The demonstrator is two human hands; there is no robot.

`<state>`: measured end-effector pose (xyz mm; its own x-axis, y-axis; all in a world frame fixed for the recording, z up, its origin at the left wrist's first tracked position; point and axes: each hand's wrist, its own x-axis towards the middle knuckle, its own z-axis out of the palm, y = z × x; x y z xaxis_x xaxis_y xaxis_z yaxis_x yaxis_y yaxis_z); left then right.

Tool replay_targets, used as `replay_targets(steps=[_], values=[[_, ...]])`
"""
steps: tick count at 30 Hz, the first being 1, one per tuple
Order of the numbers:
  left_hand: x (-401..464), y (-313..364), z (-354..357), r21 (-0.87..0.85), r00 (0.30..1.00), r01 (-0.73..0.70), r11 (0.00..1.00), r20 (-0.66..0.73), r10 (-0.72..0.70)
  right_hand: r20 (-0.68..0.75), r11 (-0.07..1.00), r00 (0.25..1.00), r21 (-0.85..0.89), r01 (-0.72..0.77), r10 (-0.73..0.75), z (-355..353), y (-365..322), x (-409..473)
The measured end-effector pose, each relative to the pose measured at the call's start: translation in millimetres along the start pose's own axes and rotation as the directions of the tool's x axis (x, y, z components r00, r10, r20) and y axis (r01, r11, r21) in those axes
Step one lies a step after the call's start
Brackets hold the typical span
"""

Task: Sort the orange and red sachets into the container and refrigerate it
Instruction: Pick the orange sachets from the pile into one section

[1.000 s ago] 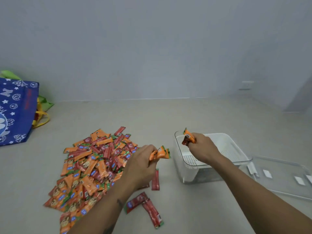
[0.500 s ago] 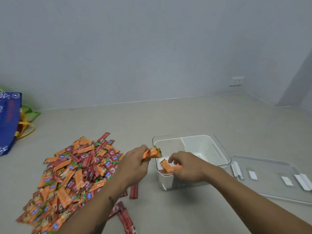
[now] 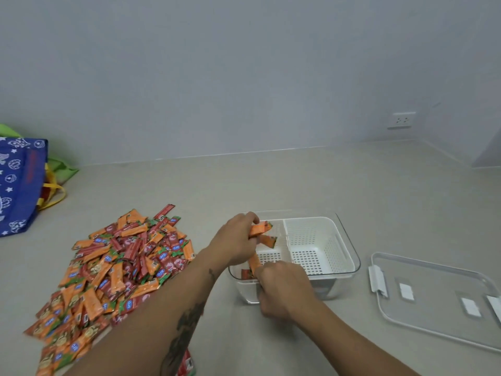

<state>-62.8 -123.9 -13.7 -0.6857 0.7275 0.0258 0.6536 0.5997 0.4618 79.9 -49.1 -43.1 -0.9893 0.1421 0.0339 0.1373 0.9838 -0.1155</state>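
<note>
Since a second ago my left hand (image 3: pixel 233 245), fingers pinching orange foil sachets (image 3: pixel 259 229), has reached the clear plastic container (image 3: pixel 349 256) at 12 o'clock, joining my right hand (image 3: pixel 282 289), which grasps another there: sorting barely begun.

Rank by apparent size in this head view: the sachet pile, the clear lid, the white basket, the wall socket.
1. sachet pile
2. clear lid, though nearer the camera
3. white basket
4. wall socket, far off

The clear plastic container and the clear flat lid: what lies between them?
Only bare beige countertop separates the clear plastic container and the clear flat lid, head view.
</note>
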Motion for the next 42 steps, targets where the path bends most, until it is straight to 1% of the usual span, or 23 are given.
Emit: replay_targets(steps=[2, 4, 7, 11, 14, 18, 20, 23, 24, 26, 30, 34, 37, 38, 40, 42], values=[[3, -3, 6, 0.014, 0.999, 0.012, 1.000, 0.047, -0.013, -0.011, 1.000, 1.000, 0.008, -0.001, 0.002, -1, 0, -1], [0, -6, 10, 0.023, 1.000, -0.014, 1.000, 0.024, 0.014, -0.022, 1.000, 1.000, -0.007, 0.009, -0.009, 0, 0, -2], [-12, -12, 12, 0.017, 0.991, -0.085, 0.996, -0.099, 0.086, -0.054, 1.000, 0.998, 0.011, 0.024, -0.024, 0, 1, -2], [-40, -20, 11, 0.004, 0.948, -0.180, 0.984, -0.266, 0.174, -0.070, 0.996, 0.998, 0.083, 0.014, -0.009, -3, 1, -3], [-70, -31, 4, -0.082, 0.932, -0.162, 0.983, -0.342, 0.125, -0.043, 0.975, 0.999, 0.224, -0.001, 0.011, -5, 3, -2], [-111, -63, -5, -0.139, 0.928, -0.099, 0.985, -0.370, 0.041, -0.047, 0.880, 0.998, 0.474, -0.008, 0.034, -13, -15, 8], [-130, -86, -12, -0.153, 0.930, -0.054, 0.987, -0.369, -0.007, -0.082, 0.860, 0.996, 0.510, 0.021, 0.025, -17, -38, 20], [-162, -128, -25, -0.151, 0.938, 0.038, 0.988, -0.336, -0.088, -0.146, 0.854, 0.989, 0.511, 0.099, -0.027, -22, -89, 40], [-173, -144, -28, -0.143, 0.940, 0.072, 0.987, -0.321, -0.115, -0.146, 0.850, 0.988, 0.513, 0.117, -0.047, -20, -108, 45], [-196, -176, -35, -0.136, 0.936, 0.144, 0.980, -0.303, -0.179, -0.089, 0.848, 0.992, 0.515, 0.122, -0.089, -10, -145, 54], [-242, -242, -37, -0.130, 0.901, 0.308, 0.942, -0.278, -0.333, 0.130, 0.872, 0.973, 0.478, 0.108, -0.191, 27, -210, 64], [-280, -293, -25, -0.077, 0.864, 0.442, 0.894, -0.233, -0.447, 0.337, 0.916, 0.922, 0.400, 0.044, -0.192, 59, -258, 70], [-297, -317, -25, -0.038, 0.837, 0.475, 0.879, -0.290, -0.464, 0.409, 0.948, 0.895, 0.317, 0.041, -0.176, 72, -286, 76], [-302, -322, -27, -0.029, 0.825, 0.500, 0.866, -0.290, -0.486, 0.428, 0.954, 0.888, 0.297, 0.036, -0.166, 74, -295, 77], [-308, -330, -30, -0.008, 0.801, 0.565, 0.825, -0.237, -0.550, 0.439, 0.965, 0.884, 0.257, 0.045, -0.158, 79, -309, 79], [-312, -335, -31, 0.011, 0.787, 0.604, 0.797, -0.167, -0.594, 0.416, 0.973, 0.891, 0.210, 0.099, -0.181, 82, -322, 82]])
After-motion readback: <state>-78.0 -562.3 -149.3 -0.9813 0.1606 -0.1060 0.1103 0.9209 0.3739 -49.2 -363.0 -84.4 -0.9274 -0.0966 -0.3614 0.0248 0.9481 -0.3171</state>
